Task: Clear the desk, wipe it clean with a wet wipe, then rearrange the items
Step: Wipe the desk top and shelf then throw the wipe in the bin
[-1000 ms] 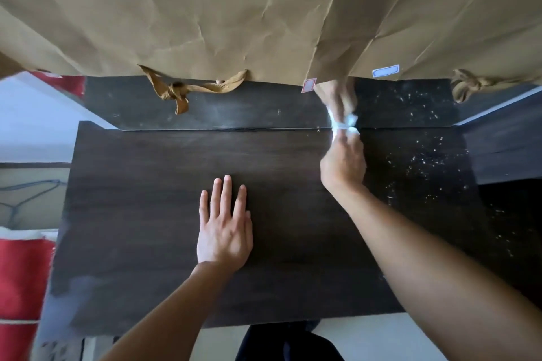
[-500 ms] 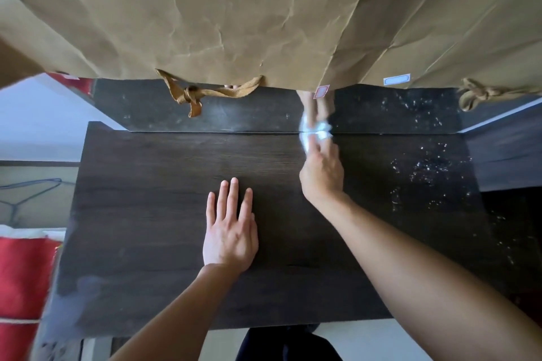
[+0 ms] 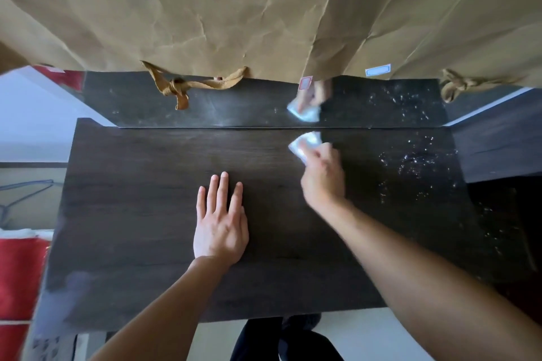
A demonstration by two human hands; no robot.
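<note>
While the right hand [image 3: 322, 179] holds the wet wipe [image 3: 305, 146] near the back edge of the dark surface [image 3: 132, 228], its grip is closed on the wipe. The left hand [image 3: 220, 226] lies flat with straight fingers and holds nothing. On the right side sit many white crumbs [image 3: 410, 161]. I think a fast swipe could push them off the edge or just smear them about. The wipe looks small and bunched, so it might slip out or miss spots. Hand and wipe are blurry, so I cannot tell which fingers hold it. Big brown paper bags [image 3: 205, 9] hide everything at the top. The shiny back wall [image 3: 234, 102] shows a copy of the hand, which can fool the eye.
</note>
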